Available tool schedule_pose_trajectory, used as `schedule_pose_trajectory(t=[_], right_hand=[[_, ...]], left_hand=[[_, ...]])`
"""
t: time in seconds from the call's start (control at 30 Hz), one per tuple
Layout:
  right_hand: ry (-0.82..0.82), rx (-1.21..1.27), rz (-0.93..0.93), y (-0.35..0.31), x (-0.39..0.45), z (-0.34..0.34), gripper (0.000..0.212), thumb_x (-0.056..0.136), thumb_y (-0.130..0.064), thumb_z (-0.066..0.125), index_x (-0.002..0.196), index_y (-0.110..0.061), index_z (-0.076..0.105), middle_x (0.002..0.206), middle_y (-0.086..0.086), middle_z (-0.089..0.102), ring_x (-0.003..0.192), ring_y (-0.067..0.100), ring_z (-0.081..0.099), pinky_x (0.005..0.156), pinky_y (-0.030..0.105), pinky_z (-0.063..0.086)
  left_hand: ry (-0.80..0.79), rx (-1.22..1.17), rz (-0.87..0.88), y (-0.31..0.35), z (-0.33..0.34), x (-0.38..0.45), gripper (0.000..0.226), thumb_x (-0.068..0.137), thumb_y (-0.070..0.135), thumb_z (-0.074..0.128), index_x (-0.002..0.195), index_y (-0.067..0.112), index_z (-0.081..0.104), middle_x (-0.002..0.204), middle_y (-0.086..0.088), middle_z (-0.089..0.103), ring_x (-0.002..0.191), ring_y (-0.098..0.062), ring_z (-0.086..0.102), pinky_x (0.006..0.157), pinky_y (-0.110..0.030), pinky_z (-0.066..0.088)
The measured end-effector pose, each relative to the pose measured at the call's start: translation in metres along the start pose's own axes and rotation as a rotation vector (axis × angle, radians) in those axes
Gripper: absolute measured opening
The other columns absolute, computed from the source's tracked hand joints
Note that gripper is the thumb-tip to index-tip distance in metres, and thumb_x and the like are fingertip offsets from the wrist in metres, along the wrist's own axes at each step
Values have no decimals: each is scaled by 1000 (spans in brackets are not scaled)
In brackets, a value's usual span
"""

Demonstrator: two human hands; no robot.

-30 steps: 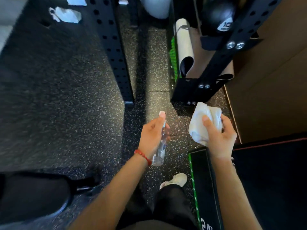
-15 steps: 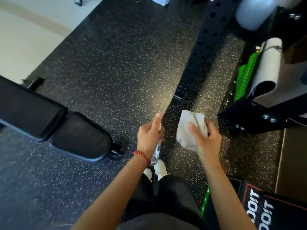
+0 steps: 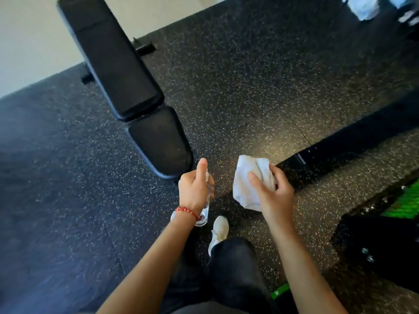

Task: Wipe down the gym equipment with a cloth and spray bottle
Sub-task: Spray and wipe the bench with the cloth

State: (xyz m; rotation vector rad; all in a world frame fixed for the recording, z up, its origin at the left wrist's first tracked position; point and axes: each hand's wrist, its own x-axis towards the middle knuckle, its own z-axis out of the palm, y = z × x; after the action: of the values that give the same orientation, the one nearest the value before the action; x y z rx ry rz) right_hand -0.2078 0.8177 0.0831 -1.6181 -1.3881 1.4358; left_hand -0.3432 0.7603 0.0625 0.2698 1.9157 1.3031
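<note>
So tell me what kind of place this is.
Most likely a gym: a padded black weight bench stands on speckled rubber flooring, with a black steel rack beam along the floor at the right.

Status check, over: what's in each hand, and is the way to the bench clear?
Left hand gripping spray bottle, index finger on top. Right hand holding bunched white cloth. Black weight bench ahead-left, untouched. Nothing visible between hands and bench.

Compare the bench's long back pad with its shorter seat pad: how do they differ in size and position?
The back pad is longer and stretches away toward the pale floor; the seat pad is shorter and lies nearest the left hand. The back pad looks nearly rectangular, while the seat pad widens toward its rounded near end. Both are black and padded, and they lie in one line.
</note>
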Motion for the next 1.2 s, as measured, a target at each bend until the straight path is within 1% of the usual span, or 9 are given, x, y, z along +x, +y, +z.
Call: schedule_pose_trajectory(t=[0.13, 0.23, 0.33, 0.47, 0.63, 0.77, 0.97, 1.1, 1.2], right_hand=[[-80, -60, -21, -3, 5, 33, 44, 74, -27, 75, 113, -13, 60, 108, -1, 64, 97, 9, 59, 81, 18, 45], [-108, -111, -15, -7, 6, 63, 40, 76, -22, 74, 112, -11, 61, 108, 1, 64, 99, 13, 59, 85, 26, 48], [-135, -131, -2, -13, 1, 98, 45, 70, -34, 74, 110, -17, 62, 106, -3, 65, 99, 11, 60, 88, 31, 48], [-105, -118, 45, -19, -7, 145, 39, 68, -35, 72, 103, -22, 61, 101, -10, 64, 95, 4, 59, 83, 24, 46], [-43, -93, 88, -17, -16, 195, 34, 72, -29, 75, 104, -23, 62, 99, -11, 66, 86, -5, 60, 71, 11, 46], [8, -87, 101, -15, -18, 220, 30, 77, -20, 73, 105, -19, 63, 97, -12, 66, 81, -9, 59, 67, 5, 45], [51, -57, 119, -20, -15, 239, 50, 63, -38, 70, 109, -18, 63, 100, -10, 66, 90, 0, 61, 72, 10, 49], [46, -70, 116, -24, -5, 242, 54, 63, -38, 69, 111, -15, 62, 103, -5, 66, 94, 7, 62, 80, 23, 49], [15, -67, 110, -27, 5, 244, 52, 64, -37, 70, 112, -16, 62, 103, -6, 66, 94, 4, 61, 82, 22, 49]], left_hand=[[114, -39, -40, -11, -33, 21, 64, 97, 42, 41, 45, 6, 50, 41, -7, 46, 40, -21, 45, 41, -24, 36], [134, -67, -68, -16, -59, 37, 63, 98, 40, 41, 49, 1, 50, 41, -6, 44, 36, -20, 43, 37, -20, 33], [153, -59, -72, -23, -86, 54, 61, 98, 34, 41, 49, 0, 51, 40, -5, 45, 34, -18, 43, 38, -21, 36], [136, -55, -97, -32, -121, 81, 63, 95, 37, 45, 37, 12, 44, 39, -5, 44, 34, -18, 40, 42, -24, 33], [65, -21, -78, -34, -156, 113, 60, 98, 25, 42, 47, -7, 50, 34, 0, 43, 31, -12, 39, 38, -19, 33], [17, -48, -61, -33, -175, 131, 62, 98, 20, 40, 52, -21, 45, 42, -10, 42, 30, -14, 34, 35, -17, 28], [-44, -65, -62, -31, -183, 148, 64, 90, 31, 40, 54, -22, 46, 44, -13, 43, 30, -16, 32, 34, -17, 26], [-29, -75, -83, -31, -184, 154, 61, 80, 36, 37, 51, -16, 49, 38, -9, 42, 33, -17, 36, 35, -19, 29], [-26, -46, -101, -33, -186, 160, 62, 83, 40, 38, 50, -10, 53, 39, -13, 46, 37, -22, 42, 39, -22, 35]])
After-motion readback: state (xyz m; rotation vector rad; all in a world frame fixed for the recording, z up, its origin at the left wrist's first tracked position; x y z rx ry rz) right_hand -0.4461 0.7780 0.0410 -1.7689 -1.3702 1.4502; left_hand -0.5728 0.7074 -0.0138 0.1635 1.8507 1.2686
